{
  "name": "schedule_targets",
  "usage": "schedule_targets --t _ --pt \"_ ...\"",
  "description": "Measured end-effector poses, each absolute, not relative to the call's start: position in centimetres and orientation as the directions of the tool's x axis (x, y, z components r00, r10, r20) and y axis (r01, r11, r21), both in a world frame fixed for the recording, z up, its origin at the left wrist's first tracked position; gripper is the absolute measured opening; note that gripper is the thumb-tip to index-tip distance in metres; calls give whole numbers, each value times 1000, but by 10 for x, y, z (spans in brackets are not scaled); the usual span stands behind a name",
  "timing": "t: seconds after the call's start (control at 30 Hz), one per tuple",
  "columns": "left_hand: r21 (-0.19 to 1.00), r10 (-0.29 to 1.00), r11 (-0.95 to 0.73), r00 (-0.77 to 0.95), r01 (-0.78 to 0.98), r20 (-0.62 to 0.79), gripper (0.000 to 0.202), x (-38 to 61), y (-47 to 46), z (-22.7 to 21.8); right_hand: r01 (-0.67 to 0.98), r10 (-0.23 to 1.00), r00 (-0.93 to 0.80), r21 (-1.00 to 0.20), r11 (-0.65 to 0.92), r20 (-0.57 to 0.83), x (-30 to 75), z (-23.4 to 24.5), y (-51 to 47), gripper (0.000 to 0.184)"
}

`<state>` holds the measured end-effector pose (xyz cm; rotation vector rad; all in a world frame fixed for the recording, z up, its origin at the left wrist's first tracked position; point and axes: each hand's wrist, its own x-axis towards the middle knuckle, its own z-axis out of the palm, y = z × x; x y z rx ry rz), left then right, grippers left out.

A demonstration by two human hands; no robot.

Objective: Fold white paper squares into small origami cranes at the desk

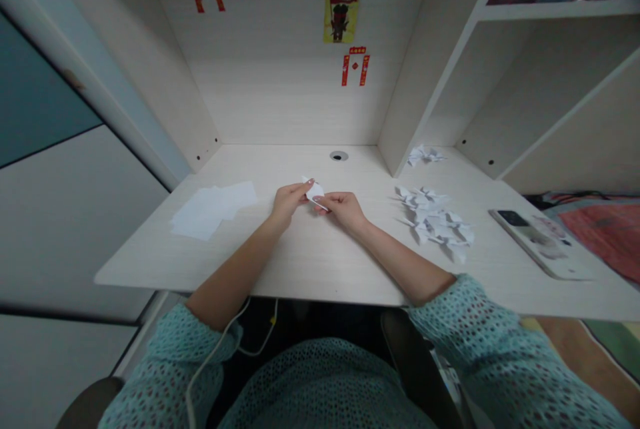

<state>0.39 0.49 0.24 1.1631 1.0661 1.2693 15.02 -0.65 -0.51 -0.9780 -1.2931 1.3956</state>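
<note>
Between my two hands, just above the middle of the desk, is a small folded piece of white paper (314, 191). My left hand (291, 200) pinches its upper left part between thumb and fingers. On the lower right edge, the thumb and fingers of my right hand (344, 207) are closed. Parts of the paper are hidden behind my fingers. To the left lie flat white paper sheets (213, 207), overlapping in a loose spread. A heap of folded white paper pieces (436, 219) with pointed ends lies to the right.
More folded papers (425, 155) lie behind, by the upright divider (425, 82). A tablet-like device or phone (540, 245) rests at the desk's right. A round cable hole (339, 156) is at the back. A white cable (215, 355) hangs below the front edge.
</note>
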Motion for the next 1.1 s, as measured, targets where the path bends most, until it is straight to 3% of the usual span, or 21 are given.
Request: schedule_targets --t 0.4,0.57,0.83,1.1 --pt "949 976 18 -200 -315 -84 42 2 6 9 -214 952 -291 -976 37 100 149 -15 4 32" --pt "943 983 18 -165 -334 -77 39 2 7 6 -216 946 -305 -976 40 107 148 -14 1 29" --pt "975 1000 -12 12 -221 15 48 5 6 5 -290 967 -244 -957 3 77 150 -18 2 34" --pt "958 999 -1 -36 -286 -10 36 11 4 3 -261 957 -276 -965 17 91 147 -19 0 33"
